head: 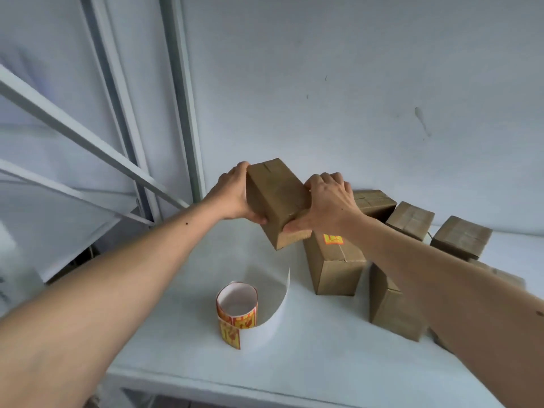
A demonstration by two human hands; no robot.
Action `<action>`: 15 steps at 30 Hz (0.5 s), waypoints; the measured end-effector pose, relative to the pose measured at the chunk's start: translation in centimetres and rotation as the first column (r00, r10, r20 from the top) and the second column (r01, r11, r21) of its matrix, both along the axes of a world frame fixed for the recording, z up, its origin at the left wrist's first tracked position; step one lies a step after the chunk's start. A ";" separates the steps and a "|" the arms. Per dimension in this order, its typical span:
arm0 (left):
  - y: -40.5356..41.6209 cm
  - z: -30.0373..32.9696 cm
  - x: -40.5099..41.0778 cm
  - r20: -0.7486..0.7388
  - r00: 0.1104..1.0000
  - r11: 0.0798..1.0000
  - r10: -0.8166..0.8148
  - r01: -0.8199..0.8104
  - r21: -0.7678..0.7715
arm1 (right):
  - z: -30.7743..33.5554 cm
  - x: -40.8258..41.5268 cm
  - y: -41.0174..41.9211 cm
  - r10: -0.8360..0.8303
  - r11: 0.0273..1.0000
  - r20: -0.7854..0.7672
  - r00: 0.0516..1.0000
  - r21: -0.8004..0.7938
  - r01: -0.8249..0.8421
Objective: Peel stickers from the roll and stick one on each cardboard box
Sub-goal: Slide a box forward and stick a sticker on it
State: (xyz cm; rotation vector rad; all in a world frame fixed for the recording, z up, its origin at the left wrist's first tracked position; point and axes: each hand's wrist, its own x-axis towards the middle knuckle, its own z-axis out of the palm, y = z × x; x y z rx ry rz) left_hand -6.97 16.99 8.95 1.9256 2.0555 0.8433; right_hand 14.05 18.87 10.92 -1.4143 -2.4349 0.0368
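Observation:
A brown cardboard box (275,198) is held tilted in the air above the white table (182,319). My left hand (232,195) grips its left side and my right hand (331,201) grips its right end, thumb underneath. No sticker shows on its visible faces. Below it stands another box (335,269) with a yellow and red sticker (333,239) on top. The sticker roll (237,307) stands near the table's front, with a strip of white backing paper (281,307) curling away to its right.
Several more cardboard boxes lie to the right: one (394,307) in front, three (462,237) at the back by the wall, partly behind my right arm. A grey metal frame (182,113) rises at the left. The table's front edge (265,387) runs below the roll.

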 end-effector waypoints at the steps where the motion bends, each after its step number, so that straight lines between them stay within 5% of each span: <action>1: -0.8 0.7 0.6 -0.011 1.000 1.000 -0.017 0.017 -0.002 | 0.6 0.6 -1.2 -0.002 1.000 -0.017 1.000 0.002 0.003; 7: -6.2 3.5 4.6 -0.065 0.992 0.994 -0.103 0.102 -0.028 | 2.5 5.1 -8.8 -0.033 0.999 -0.108 0.994 -0.042 0.029; 15: -12.5 1.1 10.1 -0.325 0.911 0.962 -0.252 0.201 -0.184 | -2.0 10.7 -15.1 -0.113 0.984 -0.015 0.993 -0.142 0.110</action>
